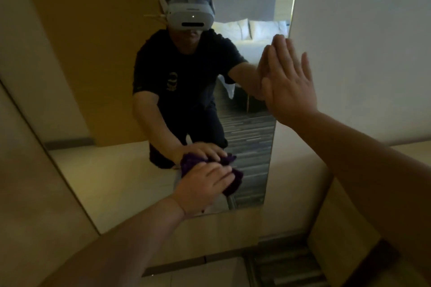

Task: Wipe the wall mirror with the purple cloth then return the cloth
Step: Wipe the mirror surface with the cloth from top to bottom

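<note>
A tall wall mirror (112, 105) fills the middle of the view. My left hand (203, 186) presses a bunched purple cloth (233, 182) flat against the lower part of the glass, near the mirror's bottom right corner. Most of the cloth is hidden under my palm and fingers; its reflection shows just above. My right hand (289, 86) is flat with fingers spread, resting on the mirror's right edge where it meets the white wall.
A white wall (363, 42) stands right of the mirror, a beige wall panel (28, 170) left of it. A pale ledge (345, 228) juts out at lower right above striped carpet (286, 268). The mirror reflects a person, a bed and pillows.
</note>
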